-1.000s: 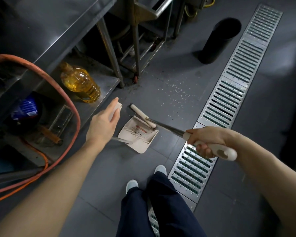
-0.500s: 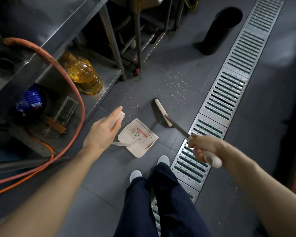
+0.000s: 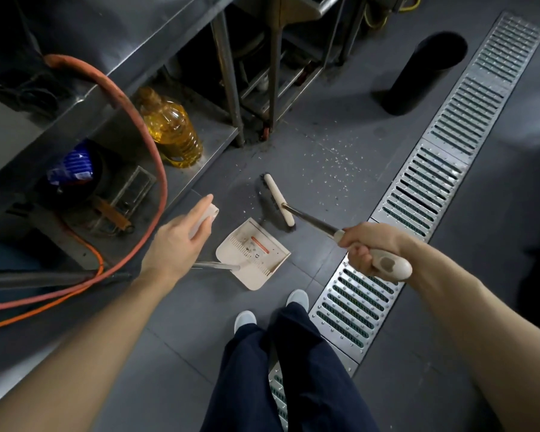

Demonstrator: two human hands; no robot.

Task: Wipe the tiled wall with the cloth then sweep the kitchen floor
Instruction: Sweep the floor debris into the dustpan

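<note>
Head view, looking down at a dark tiled floor (image 3: 175,353). Sweeping phase, in my judgement; no tiled wall and no cloth appear in view, so the wiping step cannot be checked from here.

Right hand (image 3: 371,247): fingers curled tight around the pale grip of the broom (image 3: 279,203). Broom head sits on the floor just beyond the dustpan (image 3: 253,254), bristles toward the debris.

Left hand (image 3: 175,244): holds the top of the dustpan's long handle; fingers look wrapped over the pale grip, index extended along it. Dustpan tray lies flat on the floor, mouth toward the broom head, near it but apart.

Debris: 1 patch of small white crumbs (image 3: 334,160) is scattered between the steel table leg (image 3: 231,88) and the floor drain grate (image 3: 418,198), well apart from the dustpan. A few specks and a reddish scrap show inside the tray, so some collection appears done.

Remaining, as judged: most of the crumb patch, plus dark grime around the leg's base. Oil bottle (image 3: 172,132) on the low shelf and orange hose (image 3: 144,145) sit clear of the stroke path.
</note>
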